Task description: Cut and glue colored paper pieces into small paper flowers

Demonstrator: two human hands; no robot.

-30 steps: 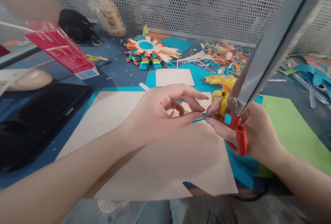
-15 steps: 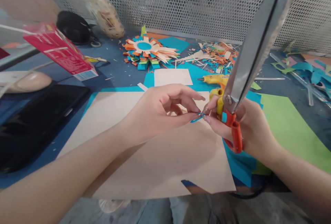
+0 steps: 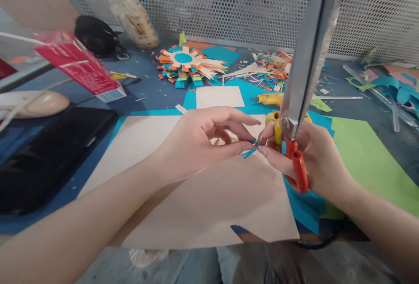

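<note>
My left hand [image 3: 216, 137] pinches a small piece of blue paper [image 3: 249, 153], cut into narrow strips, between thumb and finger. My right hand [image 3: 316, 159] meets it there, its thumb and fingertip touching the same piece. Also in my right hand is a large pair of scissors [image 3: 303, 57] with red handles, blades pointing up and closed together. Beneath both hands lies a large pale sheet of paper [image 3: 196, 214] with a notch cut in its near edge. A yellow glue gun [image 3: 269, 99] rests just beyond my right hand, its handle partly covered.
A layered paper flower [image 3: 183, 59] and a heap of paper scraps [image 3: 271, 67] lie at the back by a perforated metal panel [image 3: 196, 4]. To the left are a pink carton [image 3: 80, 67], a mouse [image 3: 42, 102] and a black phone [image 3: 55, 157]. Green paper [image 3: 369, 161] lies right.
The blue piece has turned between my fingertips and its strips now spread apart below. The scissors have swung more upright, their blades shifting left. Both hands stay nearly in place.
</note>
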